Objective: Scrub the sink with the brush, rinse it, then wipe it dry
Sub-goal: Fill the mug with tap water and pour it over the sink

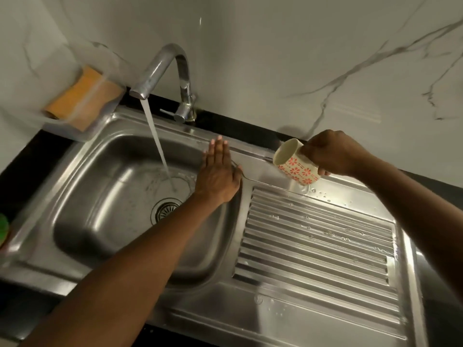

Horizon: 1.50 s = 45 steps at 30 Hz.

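Tap (172, 61) running | left hand (218, 174) flat at sink (100, 196) edge | right hand (330, 154) grips tilted cup (295, 166)

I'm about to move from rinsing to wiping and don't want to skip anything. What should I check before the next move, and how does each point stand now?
1. Water running: ok. The water stream falls from the tap into the basin, near the drain.
2. Cup secure: ok. The right hand grips the patterned cup, tilted over the drainboard.
3. Free hand: ok. The left hand lies flat at the basin's right rim, fingers straight, holding nothing.
4. Drainboard fully rinsed: cannot tell. Only droplets show.
5. Wiping cloth at hand: not ok. None is in view, only a sponge in its holder.
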{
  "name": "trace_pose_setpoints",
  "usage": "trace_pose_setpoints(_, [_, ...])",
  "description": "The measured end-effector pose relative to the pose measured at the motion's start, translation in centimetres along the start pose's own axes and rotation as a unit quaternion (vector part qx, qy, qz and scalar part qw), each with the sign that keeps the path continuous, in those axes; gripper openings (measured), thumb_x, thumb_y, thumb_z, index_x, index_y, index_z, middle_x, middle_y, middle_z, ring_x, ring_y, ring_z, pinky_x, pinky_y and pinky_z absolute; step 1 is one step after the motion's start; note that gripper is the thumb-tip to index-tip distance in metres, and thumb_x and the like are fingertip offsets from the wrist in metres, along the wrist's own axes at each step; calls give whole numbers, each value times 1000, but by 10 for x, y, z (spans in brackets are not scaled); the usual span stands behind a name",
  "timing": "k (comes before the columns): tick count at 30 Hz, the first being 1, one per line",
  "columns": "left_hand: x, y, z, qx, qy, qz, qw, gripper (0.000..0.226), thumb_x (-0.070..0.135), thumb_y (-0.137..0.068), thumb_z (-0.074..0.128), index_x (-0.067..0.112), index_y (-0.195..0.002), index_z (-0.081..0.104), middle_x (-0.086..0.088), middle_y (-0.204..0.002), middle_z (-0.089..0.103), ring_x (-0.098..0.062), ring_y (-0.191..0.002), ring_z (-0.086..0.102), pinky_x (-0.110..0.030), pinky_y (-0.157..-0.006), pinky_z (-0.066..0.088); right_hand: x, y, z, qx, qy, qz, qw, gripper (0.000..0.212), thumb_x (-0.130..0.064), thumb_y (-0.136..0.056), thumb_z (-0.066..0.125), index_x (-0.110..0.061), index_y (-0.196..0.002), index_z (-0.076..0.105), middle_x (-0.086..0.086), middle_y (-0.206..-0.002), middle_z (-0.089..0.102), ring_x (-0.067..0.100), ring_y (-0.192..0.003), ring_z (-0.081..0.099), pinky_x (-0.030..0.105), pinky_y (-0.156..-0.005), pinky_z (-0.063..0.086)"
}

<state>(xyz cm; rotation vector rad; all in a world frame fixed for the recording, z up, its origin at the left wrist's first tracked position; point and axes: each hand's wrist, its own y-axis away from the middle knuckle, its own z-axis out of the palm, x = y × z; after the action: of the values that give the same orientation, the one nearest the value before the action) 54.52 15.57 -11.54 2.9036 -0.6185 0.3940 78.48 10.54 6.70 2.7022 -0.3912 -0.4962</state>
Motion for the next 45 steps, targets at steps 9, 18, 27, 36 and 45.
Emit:
trace_pose_setpoints(9, [-19, -16, -2, -41, -24, 50, 998, 76, 52, -108, 17, 7, -163, -10, -13, -171, -17, -30, -159, -14, -46, -129, -4, -87, -40, 32, 45, 56, -73, 995, 43, -41, -101, 53, -6, -116, 73, 9, -93, 74, 23, -74, 72, 27, -57, 52])
trace_pose_setpoints(18, [-29, -1, -19, -95, 12, 21, 995, 76, 49, -108, 19, 5, -161, -13, -18, -168, -25, -34, -156, -20, -50, -129, -4, -55, 7, 37, 21, -266, 82, 960, 29, -25, -106, 55, -2, -117, 69, 9, -85, 69, 18, -62, 68, 29, -56, 54])
trace_pose_setpoints(27, [11, 40, -7, -188, 12, 196, 962, 72, 44, -109, 24, 11, -164, -8, -7, -171, -18, -23, -158, -17, -46, -130, -1, -11, 92, 36, 12, -73, 112, 991, 29, -30, -107, 55, -10, -102, 75, 3, -77, 73, 19, -63, 72, 31, -55, 55])
trace_pose_setpoints(36, [-41, 134, -44, -178, 30, 169, 969, 66, 48, -110, 18, 15, -166, 1, -3, -174, -3, -20, -160, -5, -41, -130, 2, -37, 124, 82, 7, -251, 86, 964, 31, -27, -106, 56, -7, -91, 76, 6, -68, 74, 18, -57, 68, 33, -60, 57])
trace_pose_setpoints(45, [-162, 143, -77, -77, -1, 27, 997, 43, 30, -102, 42, 13, -141, 53, -4, -142, 49, -24, -127, 51, -41, -101, 50, -80, 107, 92, -9, -223, 66, 972, 30, -28, -107, 55, -11, -93, 75, 4, -74, 76, 16, -55, 71, 27, -56, 55])
